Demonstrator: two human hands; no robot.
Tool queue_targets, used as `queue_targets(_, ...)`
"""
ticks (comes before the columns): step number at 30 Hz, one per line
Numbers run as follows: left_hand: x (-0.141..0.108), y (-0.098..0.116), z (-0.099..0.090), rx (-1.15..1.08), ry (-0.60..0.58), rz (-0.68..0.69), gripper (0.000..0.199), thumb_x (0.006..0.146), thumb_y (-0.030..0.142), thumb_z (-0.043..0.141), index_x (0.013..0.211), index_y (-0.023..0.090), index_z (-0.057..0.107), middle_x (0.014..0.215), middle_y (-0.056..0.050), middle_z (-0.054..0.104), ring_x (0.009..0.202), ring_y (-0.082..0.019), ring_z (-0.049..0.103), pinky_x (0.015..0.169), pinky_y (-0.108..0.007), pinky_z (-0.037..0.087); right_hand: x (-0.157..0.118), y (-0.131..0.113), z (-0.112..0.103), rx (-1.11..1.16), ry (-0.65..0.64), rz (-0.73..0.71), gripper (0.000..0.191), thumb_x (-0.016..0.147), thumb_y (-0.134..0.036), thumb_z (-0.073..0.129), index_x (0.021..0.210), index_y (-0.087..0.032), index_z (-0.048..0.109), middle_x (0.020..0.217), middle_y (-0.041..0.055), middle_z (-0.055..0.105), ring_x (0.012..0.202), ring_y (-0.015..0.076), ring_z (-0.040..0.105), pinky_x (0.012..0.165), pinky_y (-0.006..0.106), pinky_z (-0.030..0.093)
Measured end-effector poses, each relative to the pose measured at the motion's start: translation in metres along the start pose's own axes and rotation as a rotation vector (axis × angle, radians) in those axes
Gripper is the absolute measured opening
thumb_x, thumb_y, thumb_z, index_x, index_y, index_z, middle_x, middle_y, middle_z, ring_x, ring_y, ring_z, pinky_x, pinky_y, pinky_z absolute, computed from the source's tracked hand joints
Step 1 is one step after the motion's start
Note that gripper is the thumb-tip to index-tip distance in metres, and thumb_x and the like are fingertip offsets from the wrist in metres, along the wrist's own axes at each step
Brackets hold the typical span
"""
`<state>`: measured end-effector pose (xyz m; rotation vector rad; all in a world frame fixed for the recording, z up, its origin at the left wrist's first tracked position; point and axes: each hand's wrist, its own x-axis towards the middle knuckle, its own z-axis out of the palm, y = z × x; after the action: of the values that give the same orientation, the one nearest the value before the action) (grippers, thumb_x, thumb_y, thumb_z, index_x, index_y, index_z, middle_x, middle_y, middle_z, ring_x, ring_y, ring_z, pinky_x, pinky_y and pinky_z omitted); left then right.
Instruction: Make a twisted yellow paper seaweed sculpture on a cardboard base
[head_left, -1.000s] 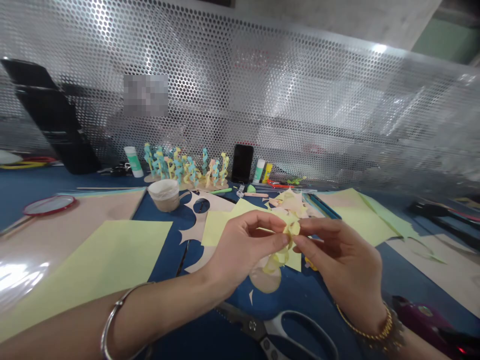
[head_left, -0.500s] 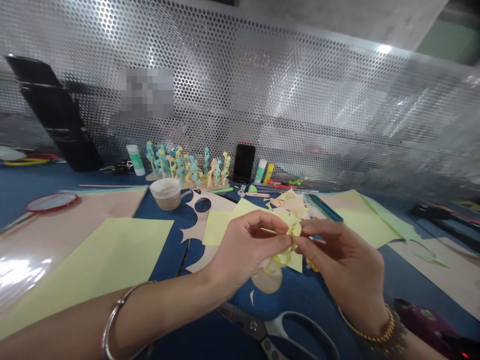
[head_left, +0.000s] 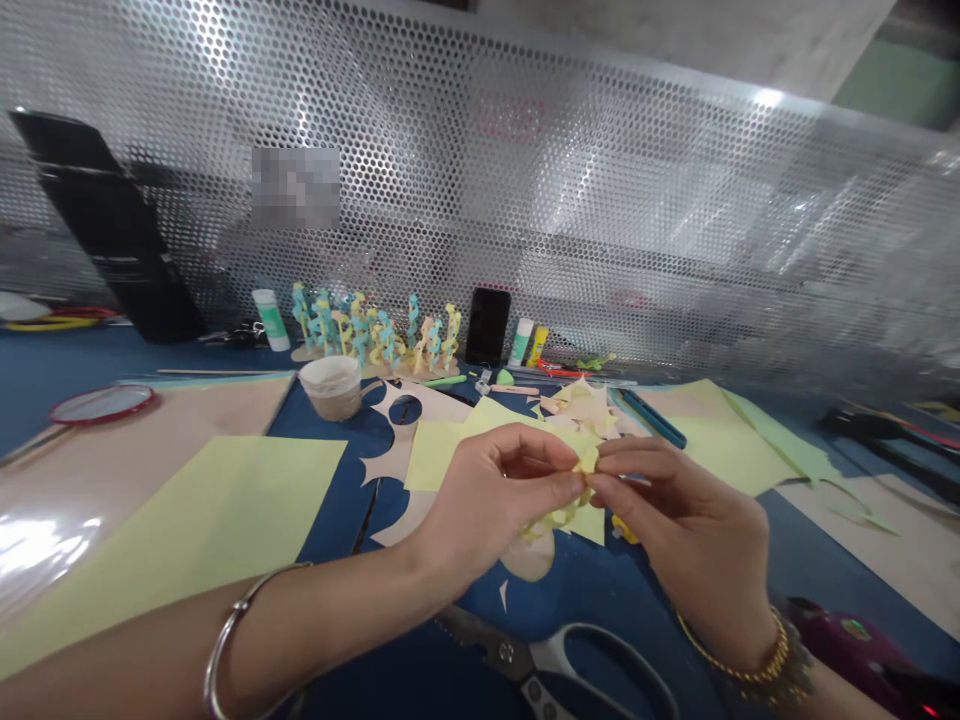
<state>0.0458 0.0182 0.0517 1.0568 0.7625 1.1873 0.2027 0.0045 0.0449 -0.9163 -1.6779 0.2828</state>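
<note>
In the head view, we see the left hand (head_left: pixel 480 500), whose thumb and index finger are closed on a curled yellow paper strip (head_left: pixel 588 462). The right hand (head_left: pixel 701 510) also pinches this strip with its fingers, from the right side. The strip is between the two hands, and its lower curls are above a round beige piece (head_left: pixel 534 558); we cannot tell if they touch. Nearer to us, the scissors (head_left: pixel 506 652) lie on the blue tabletop (head_left: pixel 330 530). At the far left, a cup (head_left: pixel 334 400) stands near upright paper spirals (head_left: pixel 385 338).
</note>
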Motion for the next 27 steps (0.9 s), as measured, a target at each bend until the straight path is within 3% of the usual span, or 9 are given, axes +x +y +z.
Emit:
queue_targets(14, 0.0, -0.001, -0.001, -0.001, -0.01, 0.004, 0.016, 0.059, 0.011, 0.079, 0.069, 0.014, 0.067, 0.061, 0.004, 0.065, 0.057, -0.004, 0.057, 0.056, -0.013, 0.045, 0.002, 0.0, 0.0, 0.005, -0.008, -0.017, 0.014, 0.074, -0.01, 0.068, 0.076, -0.024, 0.068, 0.08, -0.0012, 0.066, 0.076, 0.0113, 0.063, 0.06, 0.017, 0.055)
queue_targets(21, 0.003, -0.002, -0.005, 0.009, -0.004, 0.052, 0.014, 0.065, 0.015, 0.077, 0.072, 0.016, 0.066, 0.062, 0.006, 0.062, 0.057, -0.004, 0.056, 0.055, -0.012, 0.046, 0.001, 0.005, -0.002, 0.119, 0.031, 0.038, 0.018, 0.076, -0.014, 0.067, 0.089, -0.027, 0.067, 0.095, 0.0005, 0.06, 0.077, 0.011, 0.06, 0.058, 0.018, 0.055)
queue_targets(24, 0.005, -0.002, -0.007, 0.074, -0.037, 0.111, 0.014, 0.067, 0.015, 0.076, 0.076, 0.017, 0.065, 0.063, 0.005, 0.062, 0.058, -0.005, 0.057, 0.057, -0.014, 0.047, 0.002, 0.009, -0.003, 0.137, -0.027, 0.138, 0.019, 0.077, -0.019, 0.067, 0.094, -0.027, 0.065, 0.093, 0.0003, 0.06, 0.074, 0.0104, 0.059, 0.057, 0.017, 0.054)
queue_targets(27, 0.006, -0.001, -0.01, 0.178, -0.07, 0.27, 0.014, 0.07, 0.016, 0.074, 0.079, 0.019, 0.064, 0.072, 0.003, 0.065, 0.066, -0.008, 0.061, 0.061, -0.016, 0.049, 0.003, 0.009, -0.003, 0.187, -0.135, 0.201, 0.021, 0.078, -0.023, 0.068, 0.097, -0.028, 0.064, 0.094, 0.0009, 0.06, 0.077, 0.0112, 0.059, 0.059, 0.017, 0.055)
